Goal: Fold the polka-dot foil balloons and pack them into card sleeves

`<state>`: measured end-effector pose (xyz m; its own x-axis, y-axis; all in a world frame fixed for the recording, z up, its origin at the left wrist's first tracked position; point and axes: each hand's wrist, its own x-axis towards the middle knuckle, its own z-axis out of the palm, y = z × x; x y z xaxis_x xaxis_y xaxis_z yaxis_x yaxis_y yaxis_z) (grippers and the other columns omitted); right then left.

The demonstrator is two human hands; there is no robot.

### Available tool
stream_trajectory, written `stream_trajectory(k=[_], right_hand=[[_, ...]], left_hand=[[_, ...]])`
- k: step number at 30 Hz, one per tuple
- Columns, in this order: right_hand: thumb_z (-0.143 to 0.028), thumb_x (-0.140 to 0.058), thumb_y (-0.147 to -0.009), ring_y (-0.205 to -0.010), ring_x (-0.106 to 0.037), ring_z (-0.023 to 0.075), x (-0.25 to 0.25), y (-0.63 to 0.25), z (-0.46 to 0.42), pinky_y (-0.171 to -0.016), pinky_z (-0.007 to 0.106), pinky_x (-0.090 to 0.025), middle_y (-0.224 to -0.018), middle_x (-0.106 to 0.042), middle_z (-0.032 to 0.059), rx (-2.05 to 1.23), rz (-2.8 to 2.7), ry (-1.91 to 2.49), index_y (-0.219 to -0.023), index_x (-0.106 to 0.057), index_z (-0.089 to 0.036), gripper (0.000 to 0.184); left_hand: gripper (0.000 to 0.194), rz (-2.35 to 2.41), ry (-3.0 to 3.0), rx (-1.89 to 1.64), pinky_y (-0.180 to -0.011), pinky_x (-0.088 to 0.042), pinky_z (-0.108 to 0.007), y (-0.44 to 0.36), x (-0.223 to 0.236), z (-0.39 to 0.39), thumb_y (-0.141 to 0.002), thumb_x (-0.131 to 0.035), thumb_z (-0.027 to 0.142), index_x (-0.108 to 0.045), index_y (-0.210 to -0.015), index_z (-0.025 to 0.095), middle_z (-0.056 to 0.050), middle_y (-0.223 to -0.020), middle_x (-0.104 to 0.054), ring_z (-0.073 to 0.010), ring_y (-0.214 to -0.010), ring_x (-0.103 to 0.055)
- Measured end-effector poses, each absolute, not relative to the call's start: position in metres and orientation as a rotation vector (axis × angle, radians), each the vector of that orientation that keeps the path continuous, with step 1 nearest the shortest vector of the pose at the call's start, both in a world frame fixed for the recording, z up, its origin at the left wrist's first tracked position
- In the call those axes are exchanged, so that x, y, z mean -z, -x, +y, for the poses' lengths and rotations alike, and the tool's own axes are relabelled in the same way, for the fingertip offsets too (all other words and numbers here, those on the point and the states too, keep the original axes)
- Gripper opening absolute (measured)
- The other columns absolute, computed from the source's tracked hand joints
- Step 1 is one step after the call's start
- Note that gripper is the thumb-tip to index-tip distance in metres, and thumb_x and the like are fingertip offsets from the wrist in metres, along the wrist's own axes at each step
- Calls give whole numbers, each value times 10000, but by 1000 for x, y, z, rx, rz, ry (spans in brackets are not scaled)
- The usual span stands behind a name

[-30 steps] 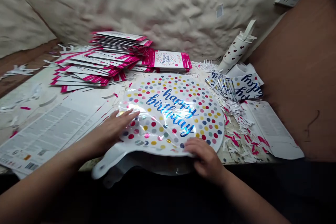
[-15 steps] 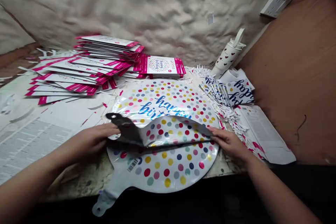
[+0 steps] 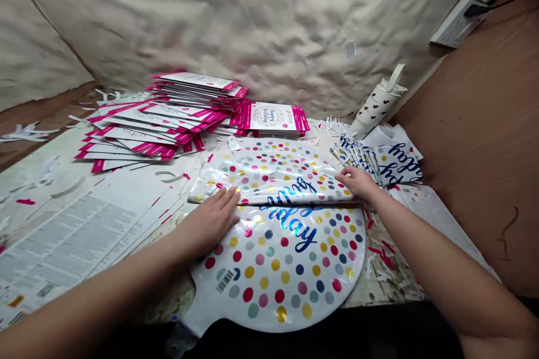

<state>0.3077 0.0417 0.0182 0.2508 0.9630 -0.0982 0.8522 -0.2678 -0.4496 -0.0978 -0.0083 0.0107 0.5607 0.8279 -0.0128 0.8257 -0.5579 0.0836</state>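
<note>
A flat foil balloon (image 3: 261, 171), white with coloured dots and blue lettering, lies folded over, its straight fold facing me. Below the fold shows another dotted foil balloon (image 3: 278, 280) with a barcode; its tail hangs past the table's front edge. My left hand (image 3: 214, 216) rests flat, fingers stretched out, across the left end of the fold. At the right end, my right hand (image 3: 357, 182) has thumb and fingers closed on the folded balloon's edge.
Pink-and-white packets (image 3: 160, 123) lie in leaning piles at back left, beside a shorter packet stack (image 3: 275, 118). Printed sheets (image 3: 80, 230) cover the left. At right are a heart-patterned tumbler (image 3: 377, 104), folded blue-lettered foil (image 3: 398, 162), paper scraps (image 3: 381, 258) and a wall socket (image 3: 457, 22).
The lifted foil flap has been turned away from me and now lies flattened over the upper part. My left hand has moved right onto the fold; the right hand has shifted farther back.
</note>
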Motion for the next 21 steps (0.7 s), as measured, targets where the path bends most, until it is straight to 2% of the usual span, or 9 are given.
stream_trajectory(k=[2, 4, 7, 9, 11, 14, 17, 19, 21], right_hand=[[-458, -568, -725, -893, -560, 333, -28, -289, 44, -770, 475, -413, -874, -635, 152, -352, -1631, 2274, -930, -595, -149, 372], [-444, -486, -807, -1131, -443, 394, -36, -246, 36, -911, 571, -310, -1166, -534, 253, -170, -1707, 2169, -1148, -507, -100, 485], [-453, -449, -837, -1313, -275, 317, -35, -153, 9, -1070, 484, -205, -1383, -375, 204, -265, -2175, 1719, -1296, -393, -81, 593], [-594, -521, -743, -1320, -295, 228, -24, -105, -10, -1078, 369, -263, -1415, -378, 61, -356, -2327, 1580, -1309, -400, -191, 706], [-669, -455, -743, -1336, -261, 190, -9, -94, -25, -1098, 367, -225, -1442, -332, -1, -449, -2425, 1498, -1343, -352, -253, 737], [-617, -413, -804, -1322, -290, 245, 3, -153, -44, -1077, 441, -249, -1439, -328, 66, -435, -2290, 1765, -1362, -345, -213, 692], [-474, -321, -891, -1302, -277, 381, 2, -238, -69, -1025, 604, -213, -1376, -348, 270, -246, -1978, 2108, -1354, -333, -31, 641], [-397, -298, -908, -1311, -271, 366, -1, -267, -87, -1051, 584, -176, -1365, -371, 258, -162, -1913, 2154, -1362, -333, -57, 568], [-412, -367, -885, -1297, -323, 325, -1, -266, -100, -1070, 508, -224, -1342, -444, 170, -158, -1976, 2096, -1358, -376, -183, 525]], left_hand=[[554, 1524, -2657, 21, -1007, -256, -539, 101, -2, -20, -893, -319, 453, -348, -1376, 184, -161, -1436, -302, -371, -1320, -230], [565, 1622, -2613, 33, -971, -215, -614, 103, 1, -25, -876, -326, 525, -302, -1387, 284, -146, -1467, -234, -417, -1324, -172], [554, 1669, -2591, 50, -932, -198, -653, 103, 1, -25, -857, -339, 565, -293, -1371, 363, -136, -1474, -217, -449, -1313, -169], [559, 1681, -2604, 62, -916, -201, -659, 102, 0, -23, -851, -349, 566, -288, -1370, 366, -153, -1468, -222, -464, -1305, -174], [567, 1683, -2621, 64, -904, -209, -662, 103, 0, -22, -850, -349, 565, -277, -1374, 363, -172, -1461, -227, -478, -1297, -182], [552, 1662, -2610, 70, -908, -219, -654, 106, -2, -20, -858, -325, 558, -276, -1374, 367, -168, -1461, -228, -476, -1297, -183], [576, 1674, -2556, 82, -935, -214, -645, 98, -5, -19, -854, -314, 573, -298, -1377, 333, -153, -1462, -240, -461, -1307, -174], [637, 1659, -2573, 26, -992, -185, -606, 79, -8, -20, -859, -296, 568, -270, -1403, 239, -158, -1470, -218, -418, -1332, -139], [700, 1569, -2629, -36, -1044, -168, -539, 53, -10, -23, -864, -275, 567, -224, -1418, 142, -164, -1482, -165, -365, -1356, -89]])
